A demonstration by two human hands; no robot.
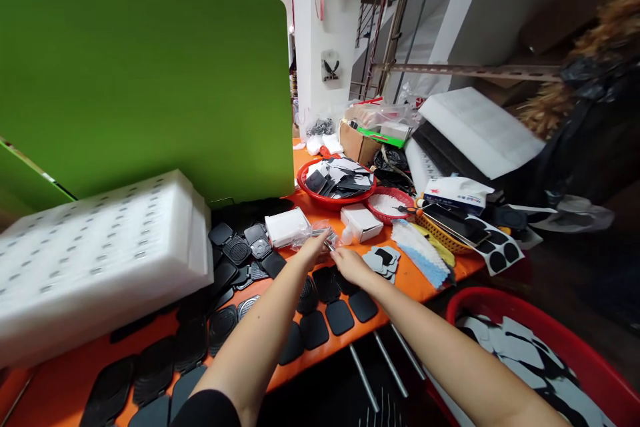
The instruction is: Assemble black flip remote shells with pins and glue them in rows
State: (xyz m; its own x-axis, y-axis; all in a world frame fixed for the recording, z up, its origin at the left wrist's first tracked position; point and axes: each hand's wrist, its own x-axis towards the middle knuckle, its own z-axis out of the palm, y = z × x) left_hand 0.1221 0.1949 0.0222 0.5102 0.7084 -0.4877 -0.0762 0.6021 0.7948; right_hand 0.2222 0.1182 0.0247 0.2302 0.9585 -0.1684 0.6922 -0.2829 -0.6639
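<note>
My left hand (313, 247) and my right hand (350, 264) meet over the middle of the orange table, fingers closed. Between their fingertips is a small, slim, shiny piece, too small to name. Just behind them lies a clear plastic bag (301, 236), with a white box (287, 226) to its left and another white box (361, 223) to the right. Black folding plates with ridged round faces (223, 327) lie in rows in front of my hands and toward the left. To the right of my right hand sits a small pile of grey and black pads (383, 261).
A red basin of black and white pieces (337, 180) stands at the back, beside a smaller red basket (390, 205). White foam blocks (95, 240) line the left, before a green panel (150, 80). A large red tub (530, 307) stands lower right.
</note>
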